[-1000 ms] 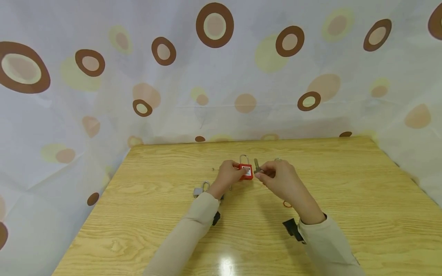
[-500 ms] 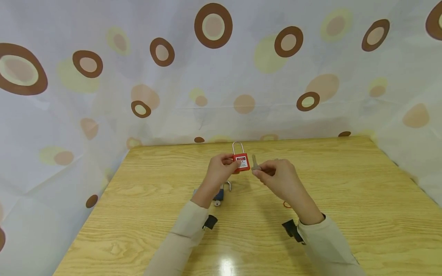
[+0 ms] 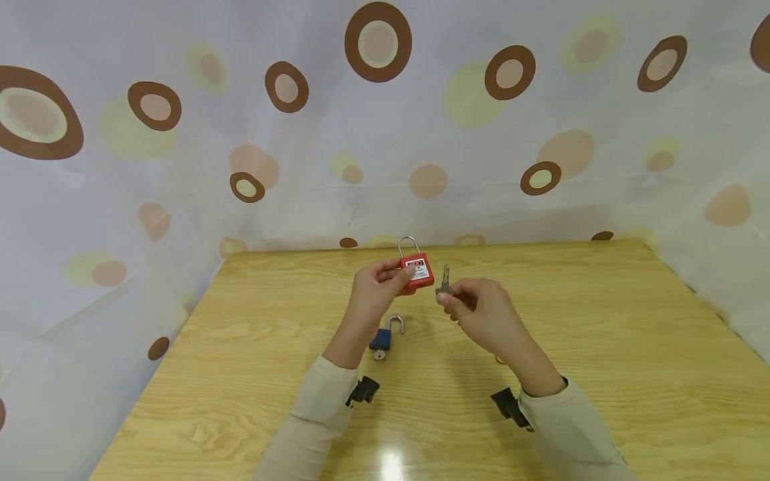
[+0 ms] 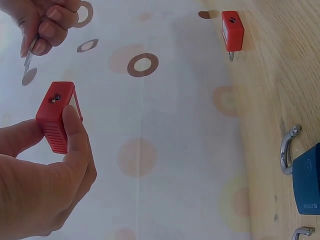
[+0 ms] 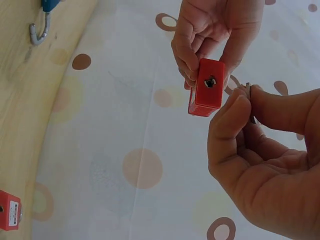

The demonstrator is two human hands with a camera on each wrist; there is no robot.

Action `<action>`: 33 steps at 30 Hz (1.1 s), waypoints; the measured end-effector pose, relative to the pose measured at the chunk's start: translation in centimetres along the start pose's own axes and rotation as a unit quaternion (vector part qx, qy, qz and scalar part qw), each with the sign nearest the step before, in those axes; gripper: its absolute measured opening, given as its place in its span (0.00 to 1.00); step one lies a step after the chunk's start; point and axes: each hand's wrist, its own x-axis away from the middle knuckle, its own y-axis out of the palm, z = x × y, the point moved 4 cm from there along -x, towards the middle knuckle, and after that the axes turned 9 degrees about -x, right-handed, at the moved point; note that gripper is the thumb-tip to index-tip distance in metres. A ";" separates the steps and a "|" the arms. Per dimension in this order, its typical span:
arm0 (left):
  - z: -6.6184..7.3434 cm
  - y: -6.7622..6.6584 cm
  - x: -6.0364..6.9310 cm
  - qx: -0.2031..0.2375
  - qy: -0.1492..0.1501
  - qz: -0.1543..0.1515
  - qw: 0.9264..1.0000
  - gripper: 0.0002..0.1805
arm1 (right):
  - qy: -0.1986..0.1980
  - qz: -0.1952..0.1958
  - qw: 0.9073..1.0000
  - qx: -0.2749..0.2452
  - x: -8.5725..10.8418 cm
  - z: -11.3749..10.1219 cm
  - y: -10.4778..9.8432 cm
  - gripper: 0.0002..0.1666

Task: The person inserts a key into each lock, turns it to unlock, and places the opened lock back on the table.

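Observation:
My left hand (image 3: pixel 368 294) grips a red padlock (image 3: pixel 424 267) with a white label, thumb across its front. The padlock is raised off the table, its closed metal shackle pointing up and slightly left. Both wrist views show the keyhole in the padlock's underside (image 5: pixel 209 95). Just to the right, my right hand (image 3: pixel 488 310) pinches a metal key (image 3: pixel 446 275) between thumb and finger, blade upward. A small gap separates key and padlock. In the right wrist view, fingers hide most of the key (image 5: pixel 248 90).
A blue padlock (image 3: pixel 380 339) with its shackle swung open lies on the table, a key (image 3: pixel 379 355) in its base. Another red padlock (image 4: pixel 232 35) lies farther right. A small red ring (image 3: pixel 500 359) sits by the right wrist. Patterned cloth (image 3: pixel 361 147) hangs behind.
My left hand has lifted the red padlock up and to the left, widening the gap to the key and uncovering the blue padlock. The right hand has barely moved.

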 end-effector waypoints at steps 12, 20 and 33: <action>0.5 0.0 0.0 0.027 0.014 0.012 0.999 0.20 | -0.016 -0.111 0.993 -0.028 0.1 0.4 1.7 0.12; 0.6 0.3 0.4 0.034 0.034 -0.002 0.999 0.19 | -0.006 -0.118 0.992 -0.038 0.0 0.6 1.8 0.11; 0.7 0.6 0.6 0.026 0.058 -0.022 0.998 0.18 | 0.001 -0.111 0.993 -0.049 -0.1 0.7 1.6 0.12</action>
